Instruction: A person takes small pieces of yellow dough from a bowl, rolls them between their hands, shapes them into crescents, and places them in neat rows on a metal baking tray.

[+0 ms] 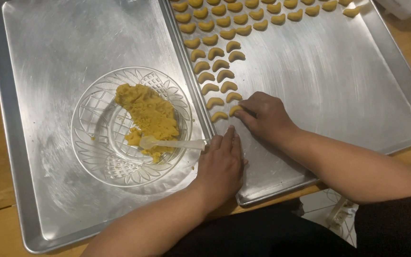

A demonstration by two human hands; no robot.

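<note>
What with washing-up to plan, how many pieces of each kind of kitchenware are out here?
Metal trays: 2, the left tray and the right tray
Glass bowl: 1
Plastic spoon: 1
Total: 4
</note>
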